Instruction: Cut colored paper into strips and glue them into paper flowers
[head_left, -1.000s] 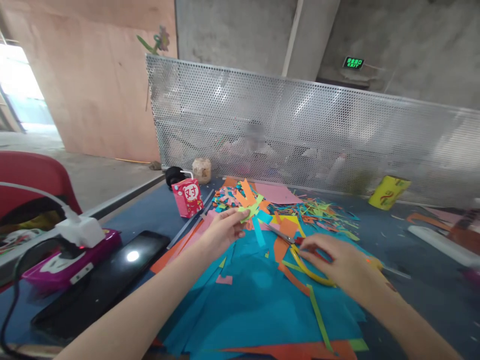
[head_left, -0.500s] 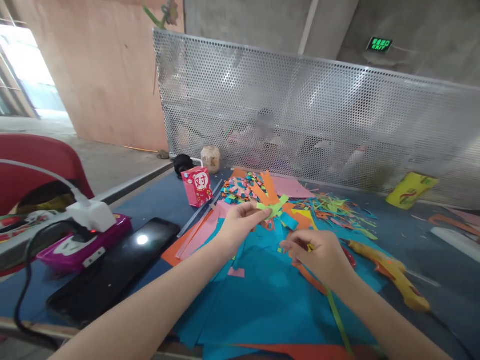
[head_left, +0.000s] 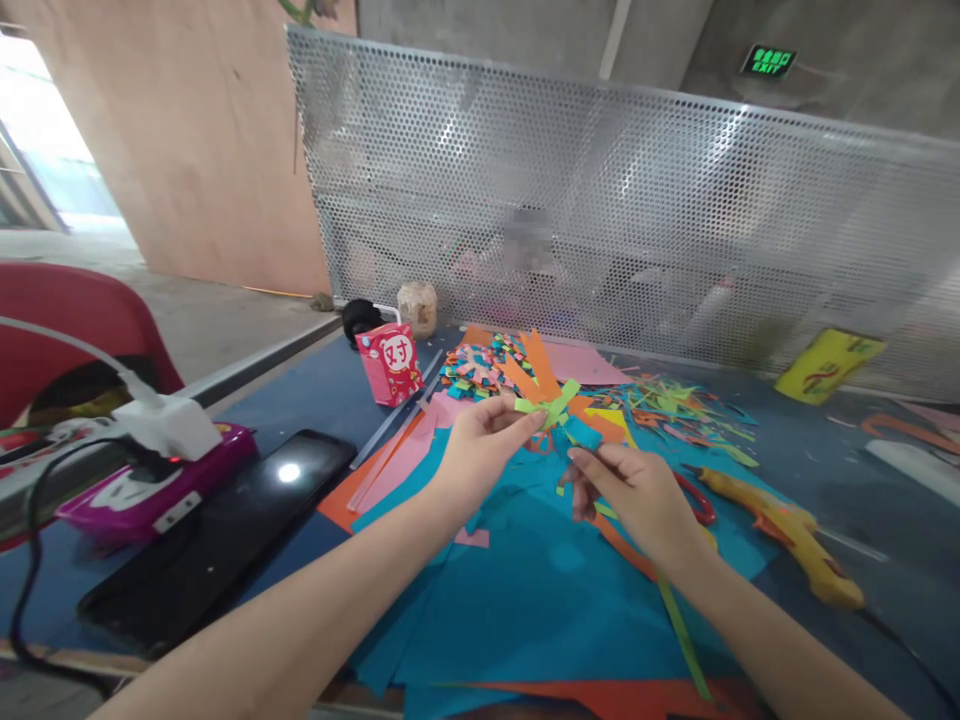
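My left hand [head_left: 491, 440] is closed in a pinch on a light-green paper strip [head_left: 561, 403], part of a small piece made of crossed green and blue strips. Just right of it, the thumb and fingers of my right hand [head_left: 630, 490] close at the lower edge of that piece's folded blue paper strip [head_left: 582, 432]. Its other fingertips curl underneath and are partly hidden. Both hands are above a stack of blue paper sheets [head_left: 510, 610]. A long green strip [head_left: 682, 640] lies below my right wrist.
A yellow glue gun [head_left: 784, 535] and red-handled scissors [head_left: 699, 500] lie at right. Behind are cut paper scraps [head_left: 675, 410] and a pink drink carton [head_left: 390, 365]. At left are a black phone [head_left: 225, 530] and purple power strip [head_left: 161, 495]. A perforated metal screen [head_left: 600, 200] stands behind.
My right hand has moved up and left to the blue strip, its thumb now at the strip's edge. My left hand keeps its pinch. The view has shifted slightly.
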